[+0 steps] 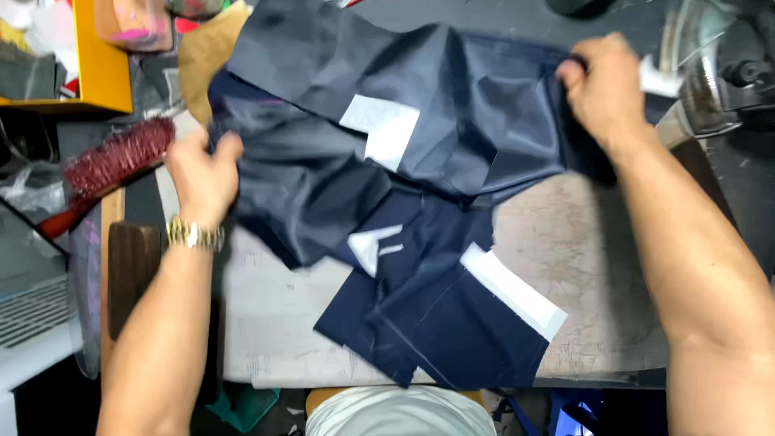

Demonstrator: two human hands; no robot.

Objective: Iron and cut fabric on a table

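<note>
Nearest the person, a flat stack of dark navy fabric pieces [436, 323] lies on the pale, scuffed desk [581, 266], corners pointing toward the near edge, with stiff white rectangular strips [513, 291] stuck along one side. Bare desk shows to the left and right of that stack, the roomier patch on the right.

Further out, a big sheet of thin, creased navy cloth [452, 121] is spread between both hands, smooth with a faint sheen, a white patch [383, 129] on its middle. The left hand [202, 173], gold watch [194, 235] at the wrist, is closed around the cloth's crumpled left edge. The right hand [601, 89] pinches the far right edge, fingers curled tight on it.

Left of the left hand lies a red bristle brush [113, 161], close beside the fingers. At the far left sits a yellow box [101, 60]; what's inside is too blurred to tell. At the far right, a shiny metal machine part [710, 73] stands just beyond the right hand.
</note>
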